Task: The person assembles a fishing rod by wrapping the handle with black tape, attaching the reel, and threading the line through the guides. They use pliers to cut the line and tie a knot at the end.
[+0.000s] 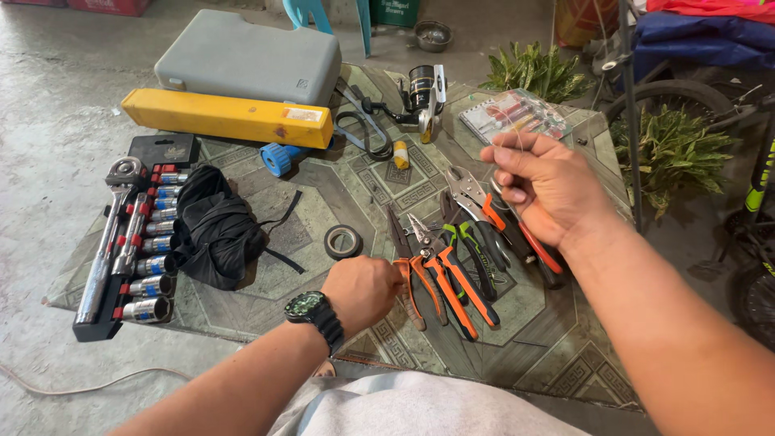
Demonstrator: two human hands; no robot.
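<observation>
The left hand [367,289], a dark watch [315,313] on its wrist, is closed into a loose fist at the near end of the orange-handled pliers [440,274], touching their handles; whether it grips one I cannot tell. The right hand [537,184] hovers above the far end of the same row of pliers, fingers curled narrow with fingertips pinched together; anything held is too thin to make out. A roll of black tape [343,241] lies just left of the pliers. Farther left sit a black cloth [214,226] and a socket set [133,242]. Beyond the pliers lies a fishing reel [421,95].
</observation>
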